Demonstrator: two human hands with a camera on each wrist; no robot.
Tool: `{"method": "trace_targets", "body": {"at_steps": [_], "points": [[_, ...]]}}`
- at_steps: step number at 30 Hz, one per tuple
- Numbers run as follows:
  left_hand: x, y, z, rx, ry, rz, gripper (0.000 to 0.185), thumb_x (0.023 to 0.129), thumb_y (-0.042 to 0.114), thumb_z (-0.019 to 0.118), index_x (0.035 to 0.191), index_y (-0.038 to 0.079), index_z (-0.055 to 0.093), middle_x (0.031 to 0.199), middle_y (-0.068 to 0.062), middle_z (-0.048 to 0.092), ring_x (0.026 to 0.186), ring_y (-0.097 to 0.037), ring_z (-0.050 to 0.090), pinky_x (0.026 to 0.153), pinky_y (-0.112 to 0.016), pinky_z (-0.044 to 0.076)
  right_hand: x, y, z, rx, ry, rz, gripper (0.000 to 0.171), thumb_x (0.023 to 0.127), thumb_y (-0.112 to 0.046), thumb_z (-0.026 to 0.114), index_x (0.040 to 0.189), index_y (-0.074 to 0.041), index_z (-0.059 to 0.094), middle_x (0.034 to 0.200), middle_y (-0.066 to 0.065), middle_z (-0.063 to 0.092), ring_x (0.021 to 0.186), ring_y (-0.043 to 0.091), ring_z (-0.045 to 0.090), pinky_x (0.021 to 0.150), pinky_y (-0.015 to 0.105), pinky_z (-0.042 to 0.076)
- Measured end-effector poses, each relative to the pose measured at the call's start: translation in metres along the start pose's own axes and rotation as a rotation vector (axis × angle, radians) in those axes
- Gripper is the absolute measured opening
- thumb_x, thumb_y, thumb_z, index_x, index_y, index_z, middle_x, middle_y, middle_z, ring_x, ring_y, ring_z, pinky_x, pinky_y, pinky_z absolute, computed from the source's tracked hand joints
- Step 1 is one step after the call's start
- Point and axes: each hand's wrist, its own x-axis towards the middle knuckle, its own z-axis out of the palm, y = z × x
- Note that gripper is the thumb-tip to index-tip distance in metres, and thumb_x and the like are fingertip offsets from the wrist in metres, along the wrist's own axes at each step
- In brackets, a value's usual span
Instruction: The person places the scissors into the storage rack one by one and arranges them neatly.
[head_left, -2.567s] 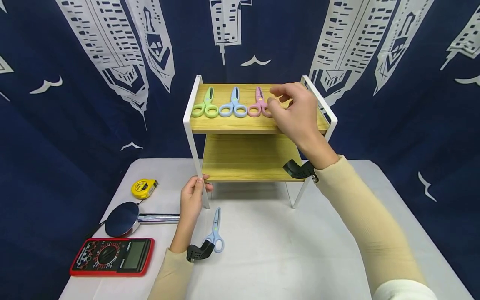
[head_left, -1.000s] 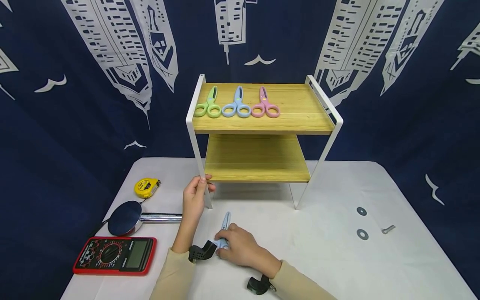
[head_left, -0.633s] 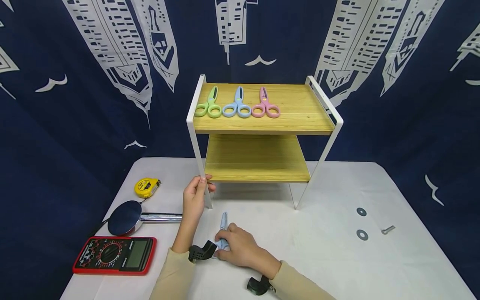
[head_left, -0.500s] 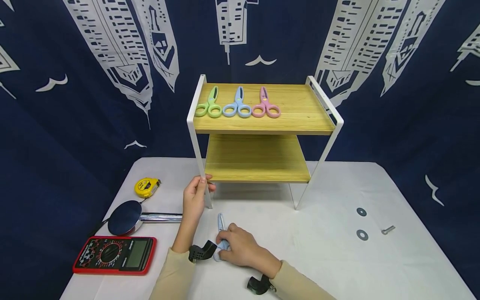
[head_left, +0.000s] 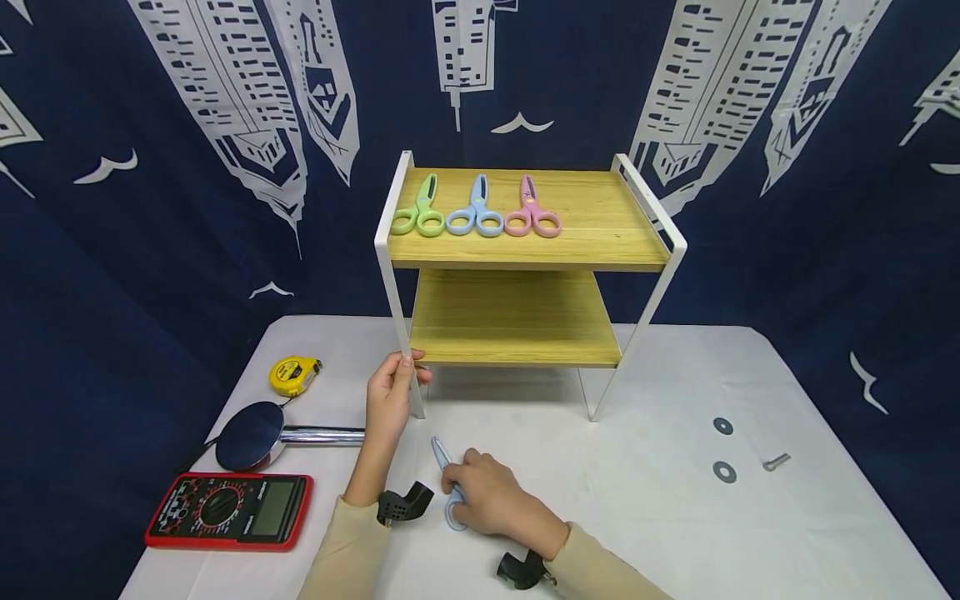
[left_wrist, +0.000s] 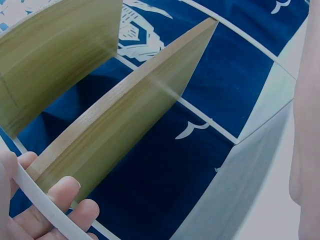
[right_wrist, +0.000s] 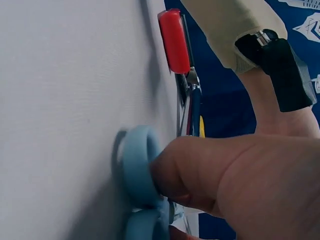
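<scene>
A two-tier wooden shelf (head_left: 592, 225) with white metal legs stands at the table's back. My left hand (head_left: 388, 396) grips its front left leg at the lower board; in the left wrist view the fingers (left_wrist: 65, 192) curl round the white bar. On the table in front of the shelf, my right hand (head_left: 491, 496) pinches light blue scissors (head_left: 441, 452) by the handles, blades pointing away and slightly left. The right wrist view shows their blue handle loops (right_wrist: 137, 165) close to the white tabletop. Green scissors (head_left: 430, 223), blue scissors (head_left: 489, 223) and pink scissors (head_left: 529, 200) lie in a row on the top board.
At the left lie a yellow tape measure (head_left: 294, 375), a round dark pan-like thing (head_left: 251, 435) with a shiny handle, and a red multimeter (head_left: 228, 512). Two washers (head_left: 723, 426) and a bolt (head_left: 777, 461) are on the right. A navy printed curtain hangs behind.
My right hand has come down from the top board to the scissors on the table and taken hold of them. Their tips have since swung left. The left hand keeps its grip on the leg.
</scene>
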Motion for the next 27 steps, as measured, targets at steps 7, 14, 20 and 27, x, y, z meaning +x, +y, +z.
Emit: {"method": "trace_targets", "body": {"at_steps": [7, 14, 20, 27], "points": [[0.000, 0.001, 0.001, -0.006, 0.001, -0.006, 0.029, 0.109, 0.012, 0.044, 0.115, -0.009, 0.064, 0.079, -0.006, 0.073, 0.077, -0.004, 0.066, 0.086, -0.024, 0.049, 0.003, 0.011, -0.004, 0.126, -0.051, -0.019, 0.021, 0.071, -0.009, 0.078, 0.081, -0.021, 0.065, 0.079, -0.006, 0.051, 0.067, 0.007, 0.042, 0.057, 0.022, 0.033], [-0.001, 0.001, 0.001, -0.007, 0.006, -0.018, 0.029, 0.109, 0.012, 0.044, 0.116, -0.008, 0.064, 0.076, 0.006, 0.071, 0.077, -0.004, 0.067, 0.086, -0.024, 0.049, 0.006, 0.025, -0.009, 0.318, -0.107, -0.039, 0.022, 0.071, 0.003, 0.075, 0.083, -0.015, 0.071, 0.077, -0.006, 0.056, 0.070, 0.005, 0.043, 0.063, 0.020, 0.036], [-0.001, 0.000, 0.001, -0.009, 0.005, -0.013, 0.029, 0.109, 0.012, 0.044, 0.115, -0.008, 0.064, 0.074, 0.010, 0.070, 0.077, -0.004, 0.067, 0.087, -0.024, 0.049, 0.008, 0.031, -0.009, 0.394, -0.130, -0.044, 0.021, 0.072, 0.004, 0.075, 0.084, -0.013, 0.073, 0.080, -0.007, 0.059, 0.073, 0.004, 0.046, 0.067, 0.019, 0.039], [-0.001, 0.001, 0.001, -0.020, 0.004, -0.011, 0.029, 0.108, 0.011, 0.044, 0.116, -0.009, 0.063, 0.073, 0.014, 0.069, 0.077, -0.003, 0.067, 0.087, -0.024, 0.048, 0.008, 0.031, -0.010, 0.409, -0.127, -0.043, 0.020, 0.072, 0.004, 0.077, 0.085, -0.011, 0.075, 0.082, -0.004, 0.062, 0.075, 0.006, 0.048, 0.068, 0.020, 0.040]]}}
